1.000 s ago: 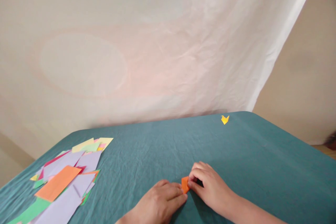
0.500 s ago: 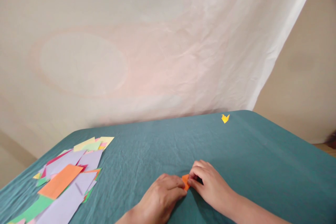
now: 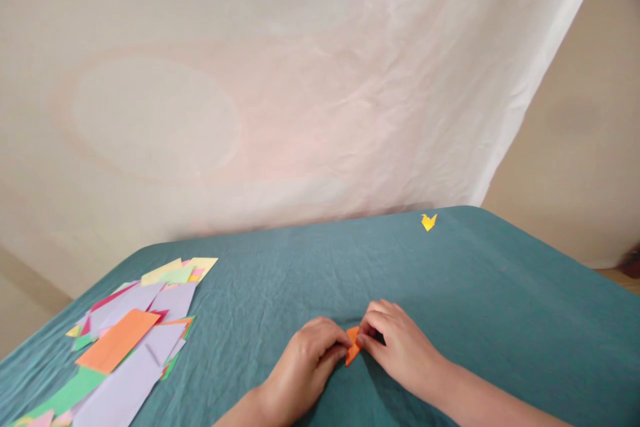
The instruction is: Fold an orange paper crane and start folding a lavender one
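A small folded piece of orange paper (image 3: 353, 345) is held between my two hands, low and just right of the middle of the head view. My left hand (image 3: 313, 360) pinches its left edge between thumb and forefinger. From the other side, the thumb and fingers of my right hand (image 3: 397, 343) grip its right edge. Both hands rest on or close above the green cloth, and the fingertips cover parts of the paper, so its full folded shape is hidden.
A loose heap of coloured paper sheets (image 3: 145, 353) lies at the left of the cloth-covered table (image 3: 280, 280). A small yellow folded paper bird (image 3: 429, 221) sits near the far edge. Behind the table hangs a pale sheet (image 3: 300, 93).
My left thumb and fingers have shifted slightly up and left along the orange paper, so more of its lower end shows. The right hand keeps its pinch.
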Motion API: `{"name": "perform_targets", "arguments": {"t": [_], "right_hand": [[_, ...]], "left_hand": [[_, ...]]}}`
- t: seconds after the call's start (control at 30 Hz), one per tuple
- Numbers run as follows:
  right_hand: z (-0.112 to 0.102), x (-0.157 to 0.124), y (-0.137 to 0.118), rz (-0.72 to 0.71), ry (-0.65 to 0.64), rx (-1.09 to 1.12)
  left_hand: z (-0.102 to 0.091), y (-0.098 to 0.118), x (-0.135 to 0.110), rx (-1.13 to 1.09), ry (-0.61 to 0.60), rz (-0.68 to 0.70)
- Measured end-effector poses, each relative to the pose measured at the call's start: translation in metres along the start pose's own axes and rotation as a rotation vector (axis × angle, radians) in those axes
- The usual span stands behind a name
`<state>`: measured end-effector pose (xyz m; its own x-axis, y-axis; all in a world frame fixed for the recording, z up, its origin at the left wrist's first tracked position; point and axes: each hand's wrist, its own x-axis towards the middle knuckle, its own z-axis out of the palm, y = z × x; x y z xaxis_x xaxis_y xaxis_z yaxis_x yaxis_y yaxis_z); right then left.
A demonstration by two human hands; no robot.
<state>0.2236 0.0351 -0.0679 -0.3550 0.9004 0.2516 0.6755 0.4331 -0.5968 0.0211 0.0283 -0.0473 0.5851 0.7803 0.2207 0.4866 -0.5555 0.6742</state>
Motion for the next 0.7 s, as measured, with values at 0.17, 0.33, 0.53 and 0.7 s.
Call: {"name": "perform_targets", "arguments": {"t": [0.17, 0.33, 0.53, 0.7], "right_hand": [[0.000, 0.001, -0.001, 0.000, 0.003, -0.004], [-0.001, 0.001, 0.000, 0.000, -0.007, -0.008], [-0.001, 0.001, -0.001, -0.004, -0.010, -0.019], [-0.002, -0.001, -0.001, -0.015, -0.011, -0.030]], "left_hand": [[0.000, 0.007, 0.004, -0.075, 0.032, -0.150], [0.004, 0.009, 0.007, -0.080, 0.051, -0.172], [0.011, 0.008, 0.003, -0.036, 0.083, -0.094], [0.009, 0.009, 0.003, 0.001, 0.066, -0.074]]}}
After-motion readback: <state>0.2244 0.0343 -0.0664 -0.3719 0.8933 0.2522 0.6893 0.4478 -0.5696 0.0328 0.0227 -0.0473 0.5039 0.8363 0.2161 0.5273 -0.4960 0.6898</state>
